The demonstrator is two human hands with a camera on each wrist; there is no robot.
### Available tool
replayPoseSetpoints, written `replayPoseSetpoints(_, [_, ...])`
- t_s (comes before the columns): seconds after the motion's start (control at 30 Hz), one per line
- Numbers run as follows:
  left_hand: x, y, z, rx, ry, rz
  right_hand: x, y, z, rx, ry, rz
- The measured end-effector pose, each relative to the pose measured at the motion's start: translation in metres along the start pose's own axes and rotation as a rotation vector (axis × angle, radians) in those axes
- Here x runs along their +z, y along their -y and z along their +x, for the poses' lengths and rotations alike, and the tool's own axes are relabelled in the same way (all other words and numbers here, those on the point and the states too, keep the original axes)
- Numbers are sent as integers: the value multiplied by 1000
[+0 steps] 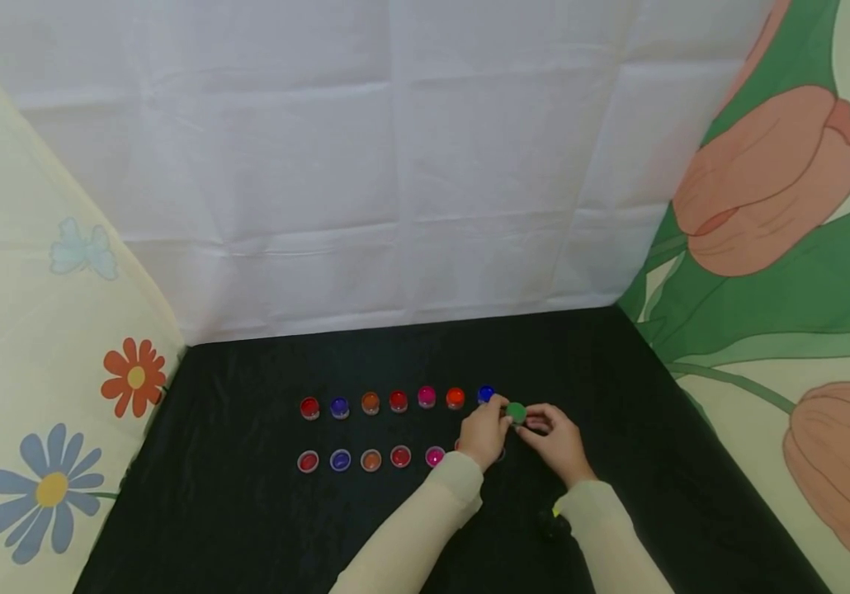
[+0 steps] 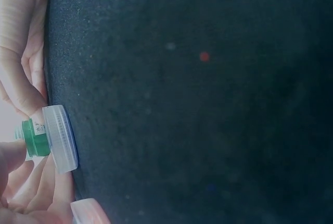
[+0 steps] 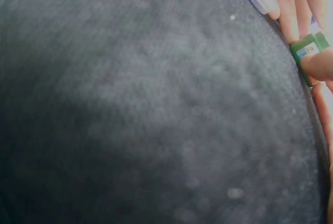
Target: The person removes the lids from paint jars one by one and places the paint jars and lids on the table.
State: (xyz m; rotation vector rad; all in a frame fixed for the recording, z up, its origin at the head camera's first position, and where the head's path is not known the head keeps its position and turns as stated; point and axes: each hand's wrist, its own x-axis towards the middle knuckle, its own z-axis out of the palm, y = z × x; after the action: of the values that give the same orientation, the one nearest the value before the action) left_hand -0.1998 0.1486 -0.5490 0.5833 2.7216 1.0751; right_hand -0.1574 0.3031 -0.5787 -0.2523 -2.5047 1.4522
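Note:
Both hands meet at the right end of the back row, around a small green paint pot (image 1: 517, 413). My left hand (image 1: 483, 433) pinches its left side, and my right hand (image 1: 557, 441) holds it from the right with thumb and fingers. In the left wrist view the pot (image 2: 36, 138) shows a white label, with a clear round lid (image 2: 61, 139) standing close beside it. The right wrist view shows the pot (image 3: 311, 52) between fingertips, a thumb over its label. A blue pot (image 1: 486, 394) sits just behind the left hand, which partly hides the front row.
Several coloured pots form the back row, from a red pot (image 1: 309, 407) to an orange-red pot (image 1: 455, 398). In front lies a row of round clear-rimmed pieces in similar colours, such as a blue one (image 1: 340, 460). Black cloth (image 1: 247, 528) covers the table; a white sheet (image 1: 395, 165) hangs behind.

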Motion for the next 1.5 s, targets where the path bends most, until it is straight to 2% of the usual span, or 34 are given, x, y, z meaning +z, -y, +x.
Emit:
replayPoseSetpoints(0.47, [-1,-1,0,14,18,43,0,1,1,-10,-8,11])
replayPoseSetpoints(0.63, [0,-1,0,32,3,48,0,1,1,-5,0,7])
replayPoseSetpoints(1.07, [3,3,1,19,-16,19,1,4,1,25,10,-27])
replayPoseSetpoints(1.33, [3,2,0,19,-39,2,2,5,0,9,-8,-39])
replayPoseSetpoints(1.5, [2,1,0,5,-26,-8,2,4,0,6,-15,-45])
